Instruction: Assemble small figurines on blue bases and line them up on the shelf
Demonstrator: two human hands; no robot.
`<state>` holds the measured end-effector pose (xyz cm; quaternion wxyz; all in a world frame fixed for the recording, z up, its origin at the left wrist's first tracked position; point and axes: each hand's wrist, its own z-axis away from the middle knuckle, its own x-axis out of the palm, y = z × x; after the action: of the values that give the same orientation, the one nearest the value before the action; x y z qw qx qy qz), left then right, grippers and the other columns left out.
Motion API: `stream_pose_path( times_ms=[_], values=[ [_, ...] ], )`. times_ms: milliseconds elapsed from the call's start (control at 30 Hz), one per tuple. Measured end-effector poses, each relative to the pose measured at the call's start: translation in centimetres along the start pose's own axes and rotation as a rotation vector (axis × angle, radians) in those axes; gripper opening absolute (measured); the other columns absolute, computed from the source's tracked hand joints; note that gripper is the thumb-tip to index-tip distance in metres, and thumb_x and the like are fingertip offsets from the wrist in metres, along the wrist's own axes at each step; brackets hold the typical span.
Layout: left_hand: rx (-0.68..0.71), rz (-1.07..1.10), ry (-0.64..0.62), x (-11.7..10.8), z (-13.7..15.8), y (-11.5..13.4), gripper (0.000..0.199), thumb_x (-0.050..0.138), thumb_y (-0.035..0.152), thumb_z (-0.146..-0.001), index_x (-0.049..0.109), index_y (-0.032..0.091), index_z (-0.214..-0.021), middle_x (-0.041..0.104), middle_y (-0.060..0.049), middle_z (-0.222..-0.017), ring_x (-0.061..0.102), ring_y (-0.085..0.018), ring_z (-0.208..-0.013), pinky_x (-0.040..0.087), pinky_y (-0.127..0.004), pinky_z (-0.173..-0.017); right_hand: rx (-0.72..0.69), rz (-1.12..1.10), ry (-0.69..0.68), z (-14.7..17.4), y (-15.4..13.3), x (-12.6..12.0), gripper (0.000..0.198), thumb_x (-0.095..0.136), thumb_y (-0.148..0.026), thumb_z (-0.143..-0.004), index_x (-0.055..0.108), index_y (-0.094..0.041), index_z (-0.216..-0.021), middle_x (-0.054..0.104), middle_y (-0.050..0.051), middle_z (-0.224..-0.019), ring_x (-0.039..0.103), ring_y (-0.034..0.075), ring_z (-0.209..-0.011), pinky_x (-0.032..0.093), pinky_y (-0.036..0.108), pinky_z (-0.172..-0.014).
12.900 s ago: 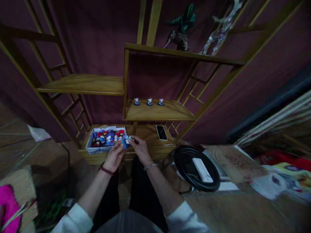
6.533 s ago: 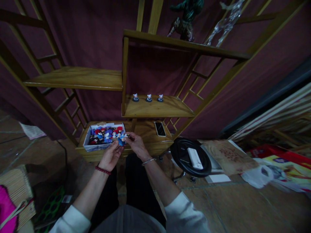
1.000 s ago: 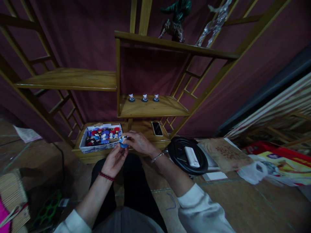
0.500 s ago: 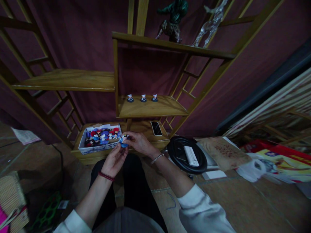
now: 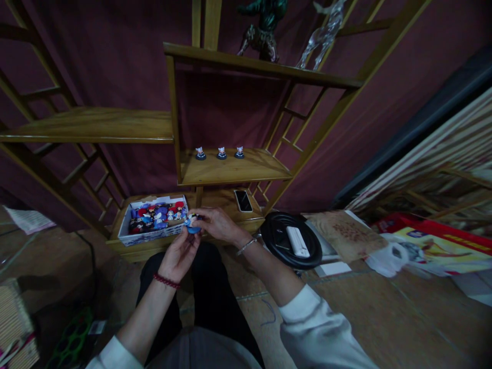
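Note:
Between my two hands is a small figurine (image 5: 193, 224) with a blue base, held just in front of the box's right end. My left hand (image 5: 181, 254) grips its base from below with the fingertips. From the right, my right hand (image 5: 216, 223) pinches its upper part, hiding some of it. The white cardboard box (image 5: 149, 236) holds many small figurines (image 5: 159, 214) in red, blue and white. On the middle shelf (image 5: 234, 170), three small white-and-dark figurines (image 5: 221, 153) stand upright in a row.
A phone (image 5: 243, 201) lies on the low shelf right of the box. To the right stands a round black stool (image 5: 274, 241) with a white box (image 5: 298, 242) on it. Above are a dark green statue (image 5: 265, 31) and a clear deer figure (image 5: 322, 36).
The camera view has shifted slightly, so the shelves sit further left. Both hands still hold the figurine, which has turned a little between the fingers.

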<state>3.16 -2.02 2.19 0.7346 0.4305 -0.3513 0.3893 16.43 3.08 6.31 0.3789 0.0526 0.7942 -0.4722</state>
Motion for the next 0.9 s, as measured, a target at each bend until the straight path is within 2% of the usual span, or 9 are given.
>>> stream_pose_path(
  times_ms=[100, 333, 567, 900],
  values=[
    [-0.02, 0.005, 0.013, 0.0, 0.1, 0.0, 0.023, 0.041, 0.016, -0.084, 0.062, 0.013, -0.092, 0.062, -0.008, -0.086, 0.06, -0.013, -0.081, 0.051, -0.019, -0.064, -0.001, -0.02, -0.048, -0.1, -0.2, -0.3, 0.03, 0.05, -0.031, -0.082, 0.055, -0.021, -0.11, 0.061, 0.003, -0.101, 0.059, 0.008, -0.065, 0.044, 0.02, -0.065],
    [0.018, 0.046, 0.044, 0.2, 0.0, -0.1, 0.023, 0.039, 0.011, -0.084, 0.062, 0.011, -0.085, 0.062, -0.008, -0.085, 0.059, -0.013, -0.082, 0.052, -0.022, -0.068, -0.084, 0.084, -0.01, -0.3, -0.4, -0.5, 0.029, 0.051, -0.028, -0.081, 0.056, -0.021, -0.109, 0.062, 0.004, -0.101, 0.057, 0.013, -0.091, 0.041, 0.023, -0.078],
    [0.032, 0.019, 0.079, -0.1, 0.2, -0.1, 0.019, 0.045, 0.005, -0.08, 0.062, 0.011, -0.075, 0.063, -0.006, -0.077, 0.059, -0.011, -0.076, 0.05, -0.025, -0.074, -0.106, 0.145, -0.016, 0.0, 0.2, 0.3, 0.031, 0.05, -0.028, -0.081, 0.055, -0.02, -0.111, 0.061, 0.006, -0.102, 0.055, 0.014, -0.093, 0.041, 0.024, -0.079],
    [0.005, -0.045, 0.037, -0.4, 0.1, 0.2, 0.02, 0.047, -0.001, -0.073, 0.062, 0.01, -0.066, 0.065, -0.007, -0.078, 0.06, -0.013, -0.078, 0.048, -0.032, -0.083, -0.088, 0.173, -0.028, 0.4, 0.1, 0.3, 0.031, 0.05, -0.025, -0.081, 0.054, -0.021, -0.112, 0.061, 0.004, -0.097, 0.055, 0.014, -0.088, 0.04, 0.024, -0.077]
  ],
)
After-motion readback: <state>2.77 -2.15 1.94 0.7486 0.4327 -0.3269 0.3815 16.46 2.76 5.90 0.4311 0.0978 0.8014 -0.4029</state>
